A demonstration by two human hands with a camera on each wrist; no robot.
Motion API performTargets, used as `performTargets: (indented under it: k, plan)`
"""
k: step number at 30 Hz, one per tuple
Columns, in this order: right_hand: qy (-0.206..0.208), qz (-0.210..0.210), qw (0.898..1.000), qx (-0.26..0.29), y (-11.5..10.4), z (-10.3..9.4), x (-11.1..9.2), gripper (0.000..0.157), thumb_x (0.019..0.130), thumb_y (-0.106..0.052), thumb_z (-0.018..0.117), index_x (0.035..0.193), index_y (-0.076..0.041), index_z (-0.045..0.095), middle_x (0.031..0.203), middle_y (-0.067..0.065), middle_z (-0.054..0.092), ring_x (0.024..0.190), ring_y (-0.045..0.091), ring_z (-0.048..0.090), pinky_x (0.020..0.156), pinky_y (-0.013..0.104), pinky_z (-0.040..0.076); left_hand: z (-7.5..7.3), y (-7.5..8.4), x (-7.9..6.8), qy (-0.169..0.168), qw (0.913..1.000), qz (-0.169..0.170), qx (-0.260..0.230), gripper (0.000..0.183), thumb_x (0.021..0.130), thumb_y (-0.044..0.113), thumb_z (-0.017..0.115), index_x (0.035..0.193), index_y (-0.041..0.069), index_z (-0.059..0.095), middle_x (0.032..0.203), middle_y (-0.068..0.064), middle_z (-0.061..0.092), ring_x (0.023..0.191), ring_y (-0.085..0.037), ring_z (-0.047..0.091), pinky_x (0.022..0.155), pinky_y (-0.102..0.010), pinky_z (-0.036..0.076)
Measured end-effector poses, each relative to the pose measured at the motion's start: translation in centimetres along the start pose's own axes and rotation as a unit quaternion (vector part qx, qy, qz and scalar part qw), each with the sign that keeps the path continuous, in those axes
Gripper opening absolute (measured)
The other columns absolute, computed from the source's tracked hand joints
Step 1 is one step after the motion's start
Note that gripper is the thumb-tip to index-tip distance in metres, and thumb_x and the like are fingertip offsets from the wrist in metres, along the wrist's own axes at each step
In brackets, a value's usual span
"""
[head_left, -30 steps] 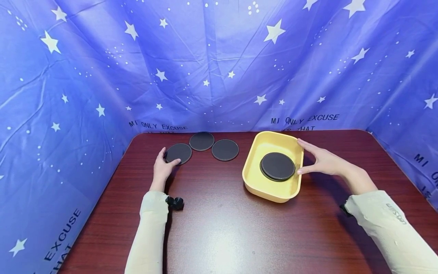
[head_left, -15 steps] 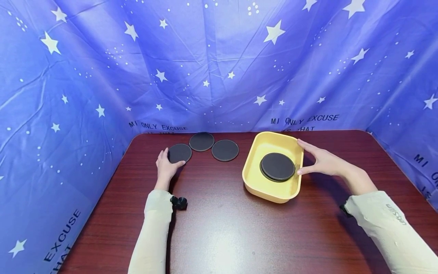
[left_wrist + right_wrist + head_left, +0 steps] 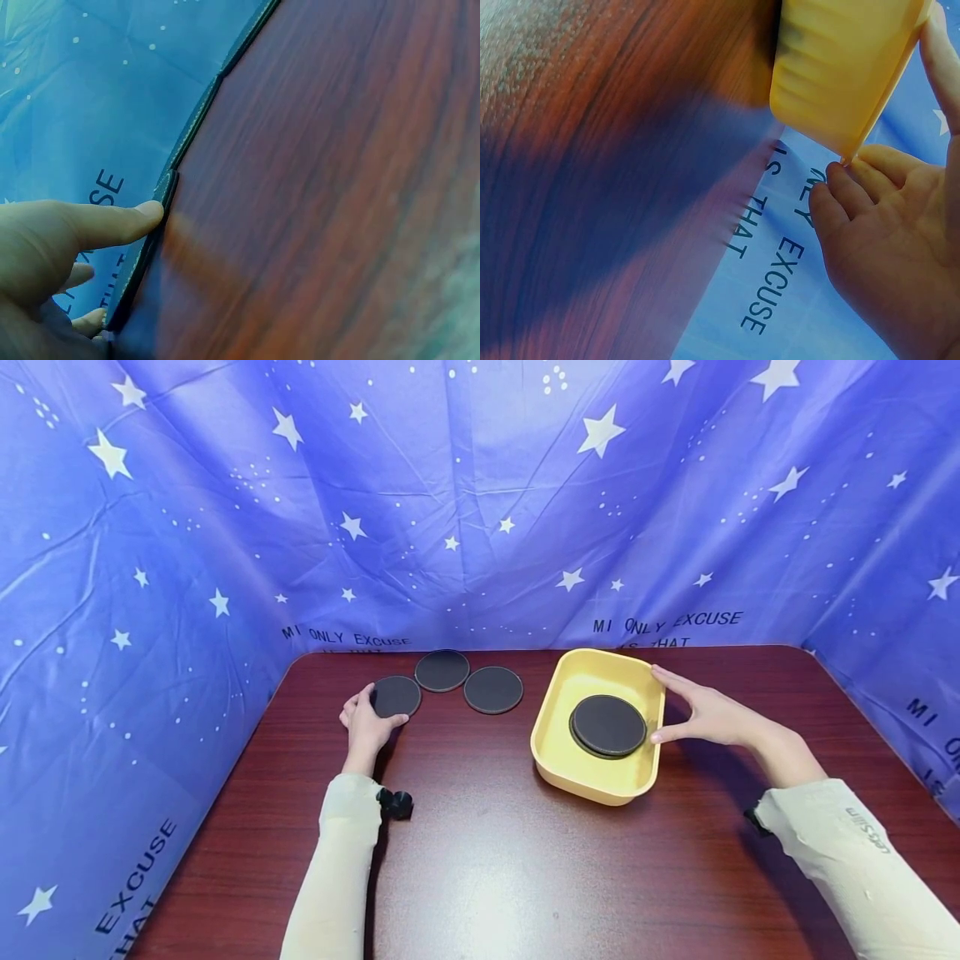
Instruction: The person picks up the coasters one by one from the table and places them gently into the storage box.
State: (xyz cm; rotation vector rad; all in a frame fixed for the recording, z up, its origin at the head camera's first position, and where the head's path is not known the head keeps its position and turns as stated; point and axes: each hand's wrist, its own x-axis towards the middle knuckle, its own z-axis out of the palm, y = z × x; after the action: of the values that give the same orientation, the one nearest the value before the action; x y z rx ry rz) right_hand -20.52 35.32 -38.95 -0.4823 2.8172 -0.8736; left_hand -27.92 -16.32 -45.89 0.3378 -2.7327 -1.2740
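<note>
In the head view, my left hand (image 3: 367,724) is at the leftmost of three round black coasters. Its thumb lies at the near edge of that coaster (image 3: 397,697) and its fingers at the left edge, gripping it across. The left wrist view shows the thumb (image 3: 142,216) on the coaster's stitched rim and other fingertips farther along it. My right hand (image 3: 716,714) touches the right side of a yellow bin (image 3: 555,760) with fairly straight, spread fingers. Black coasters (image 3: 609,724) lie stacked inside the bin; how many is unclear.
Two more black coasters, one at the back (image 3: 442,670) and one to its right (image 3: 493,689), lie flat on the reddish-brown wooden table (image 3: 465,843). A blue star-patterned curtain (image 3: 465,493) hangs behind the table and along its sides.
My left hand has shifted slightly right and its thumb has moved along the near edge of the leftmost coaster, which has slid a little right. The right hand and the bin stay put.
</note>
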Motion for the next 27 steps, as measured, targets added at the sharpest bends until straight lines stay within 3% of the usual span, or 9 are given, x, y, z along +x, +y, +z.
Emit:
performTargets:
  k: [11,17,24,27]
  plan:
    - [-0.001,-0.001,1.000,0.004,-0.1,0.0,0.1,0.114,0.075,-0.034,0.086,0.159,-0.002,0.017,0.164,0.024,0.018,0.148,0.050,0.022,0.114,0.069,0.025,-0.8,-0.5,0.0,0.045,0.9984,-0.019,-0.030,0.098,0.074,0.009,0.085,0.155,0.010,0.028,0.153,-0.021,0.021,0.141,-0.044,0.029,0.119,-0.051,0.032]
    - [0.001,-0.003,1.000,0.001,-0.3,-0.1,0.1,0.113,0.074,-0.033,0.087,0.158,-0.001,0.018,0.164,0.024,0.019,0.148,0.049,0.023,0.114,0.067,0.027,-1.8,-1.0,0.1,0.042,0.9975,-0.045,-0.034,0.097,0.079,0.011,0.082,0.156,0.007,0.023,0.154,-0.027,0.025,0.143,-0.042,0.032,0.121,-0.050,0.030]
    - [-0.001,0.002,1.000,0.008,-0.3,-0.1,0.0,0.113,0.074,-0.033,0.086,0.158,-0.001,0.018,0.164,0.024,0.019,0.148,0.049,0.022,0.115,0.068,0.025,-2.3,-1.4,0.0,0.039,0.9975,-0.045,-0.037,0.089,0.083,0.011,0.077,0.155,0.006,0.024,0.153,-0.028,0.034,0.143,-0.043,0.033,0.121,-0.052,0.029]
    - [-0.001,0.002,1.000,0.009,-0.3,0.0,0.0,0.113,0.074,-0.033,0.086,0.158,-0.001,0.017,0.164,0.024,0.018,0.148,0.050,0.021,0.115,0.069,0.025,-2.5,-1.3,0.0,0.043,0.9966,-0.046,-0.053,0.085,0.085,0.008,0.074,0.155,0.005,0.026,0.154,-0.025,0.037,0.137,-0.042,0.040,0.119,-0.050,0.031]
